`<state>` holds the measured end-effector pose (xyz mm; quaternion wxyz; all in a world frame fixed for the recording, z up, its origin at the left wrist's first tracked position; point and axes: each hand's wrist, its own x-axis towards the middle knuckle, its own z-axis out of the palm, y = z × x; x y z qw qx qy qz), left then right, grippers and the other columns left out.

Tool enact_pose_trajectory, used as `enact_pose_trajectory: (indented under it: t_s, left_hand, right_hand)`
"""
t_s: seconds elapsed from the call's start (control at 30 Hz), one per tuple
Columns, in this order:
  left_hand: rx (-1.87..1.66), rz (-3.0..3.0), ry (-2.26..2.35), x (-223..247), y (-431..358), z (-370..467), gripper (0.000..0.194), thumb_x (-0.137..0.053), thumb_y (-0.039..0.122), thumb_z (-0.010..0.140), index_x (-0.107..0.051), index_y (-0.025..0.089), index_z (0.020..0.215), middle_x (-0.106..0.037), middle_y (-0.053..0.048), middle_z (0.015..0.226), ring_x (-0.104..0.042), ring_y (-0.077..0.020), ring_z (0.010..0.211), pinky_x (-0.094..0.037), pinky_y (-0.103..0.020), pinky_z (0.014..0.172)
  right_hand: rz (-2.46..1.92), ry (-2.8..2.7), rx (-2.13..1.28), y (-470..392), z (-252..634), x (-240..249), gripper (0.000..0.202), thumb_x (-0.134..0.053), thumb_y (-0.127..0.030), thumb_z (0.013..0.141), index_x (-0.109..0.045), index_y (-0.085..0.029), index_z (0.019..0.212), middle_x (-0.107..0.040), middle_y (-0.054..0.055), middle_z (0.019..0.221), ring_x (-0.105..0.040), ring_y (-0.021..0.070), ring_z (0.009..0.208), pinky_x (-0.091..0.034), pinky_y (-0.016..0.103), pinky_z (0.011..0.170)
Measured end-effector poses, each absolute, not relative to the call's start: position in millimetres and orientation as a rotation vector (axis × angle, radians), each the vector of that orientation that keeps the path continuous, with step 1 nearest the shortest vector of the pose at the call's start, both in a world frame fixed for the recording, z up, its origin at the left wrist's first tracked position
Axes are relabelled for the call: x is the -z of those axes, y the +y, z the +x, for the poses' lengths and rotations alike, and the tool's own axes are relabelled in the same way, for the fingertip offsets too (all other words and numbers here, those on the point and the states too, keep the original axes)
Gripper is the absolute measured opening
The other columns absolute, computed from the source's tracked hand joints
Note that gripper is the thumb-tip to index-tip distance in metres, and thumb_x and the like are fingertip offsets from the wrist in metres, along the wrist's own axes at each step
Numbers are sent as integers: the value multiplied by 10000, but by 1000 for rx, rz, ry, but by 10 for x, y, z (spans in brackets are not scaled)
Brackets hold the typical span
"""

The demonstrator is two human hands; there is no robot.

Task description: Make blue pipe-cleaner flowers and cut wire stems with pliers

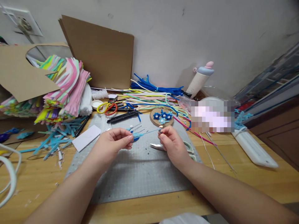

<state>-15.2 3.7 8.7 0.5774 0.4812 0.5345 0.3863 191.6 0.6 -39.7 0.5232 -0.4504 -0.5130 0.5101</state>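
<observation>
My left hand [119, 140] is closed in a pinch on a fluffy light-blue pipe cleaner [138, 135]. A thin blue strand runs from it toward my right hand [173, 146]. Those right fingers are pinched around a small dark, shiny piece with a pale tip, too small to name. Beneath the right hand lie scissors [157, 146] with pale green handles, partly covered by the hand. Beyond the hands is a round cardboard disc [154, 122] bearing several blue flowers [162, 120] with white centres. Both hands are held above a grey cutting mat [140, 183].
Pipe cleaner bundles [74, 77] fill a cardboard box [25, 68] at left. Light-blue offcuts [56, 140] and a white card [86, 138] lie left of centre. Orange-yellow scissors [109, 108], black pens [122, 116], a bottle [198, 82] and a white glue gun-like object [254, 147] stand around.
</observation>
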Motion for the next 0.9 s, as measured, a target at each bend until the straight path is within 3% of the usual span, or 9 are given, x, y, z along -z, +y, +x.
enact_pose_trajectory:
  t_s: [0.9]
  left_hand:
    - [-924, 1134, 1212, -62, 37, -156, 212, -724, 330, 671, -613, 156, 719, -609, 22, 603, -557, -98, 572, -469, -223, 602]
  right_hand:
    - [-1072, -1267, -1203, -14, 1894, 442, 150, -546, -334, 807, -451, -222, 837, -415, -47, 686, -289, 83, 513, -195, 215, 430]
